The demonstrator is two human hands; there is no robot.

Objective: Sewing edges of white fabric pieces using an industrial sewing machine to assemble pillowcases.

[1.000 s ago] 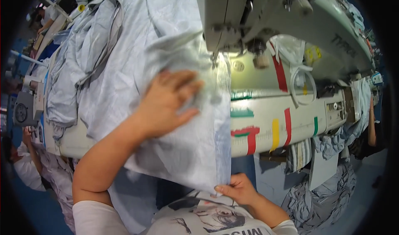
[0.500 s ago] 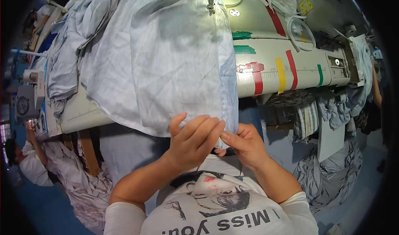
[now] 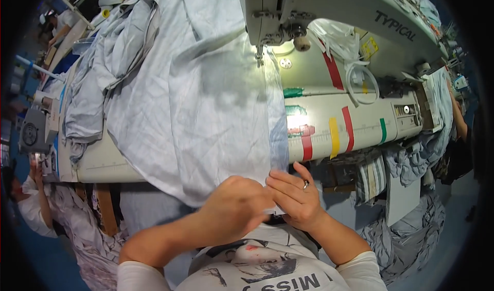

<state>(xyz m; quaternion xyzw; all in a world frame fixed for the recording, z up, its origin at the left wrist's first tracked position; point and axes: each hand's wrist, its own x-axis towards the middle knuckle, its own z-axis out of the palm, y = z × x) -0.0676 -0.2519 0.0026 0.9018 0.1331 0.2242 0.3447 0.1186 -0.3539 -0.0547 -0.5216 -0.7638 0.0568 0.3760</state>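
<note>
A large pale grey-white cloth [image 3: 221, 136] runs from under the presser foot [image 3: 259, 59] of a sewing machine down to my hands. Along its right side lies a pale blue folded strip [image 3: 278, 131]. My left hand [image 3: 234, 206] is curled closed at the cloth's near edge, its fingertips blurred; what they pinch is hidden. On the strip's near end rests my right hand [image 3: 296, 195], with a ring on one finger. Its fingers lie over the cloth and its thumb is out of sight beneath. The two hands almost touch.
The machine's arm [image 3: 350, 7] reaches over from the right. Coloured tape marks [image 3: 334, 136] cross the table. White tape coils [image 3: 363, 82] lie behind them. More grey cloth [image 3: 110, 69] is heaped at left; bundles [image 3: 406, 239] hang below right. A co-worker [image 3: 36, 203] is at far left.
The view has shifted, so more of the machine shows. My left hand has gone from spread fingers on the cloth to a closed grip. My right hand has turned, its fingers now over the strip.
</note>
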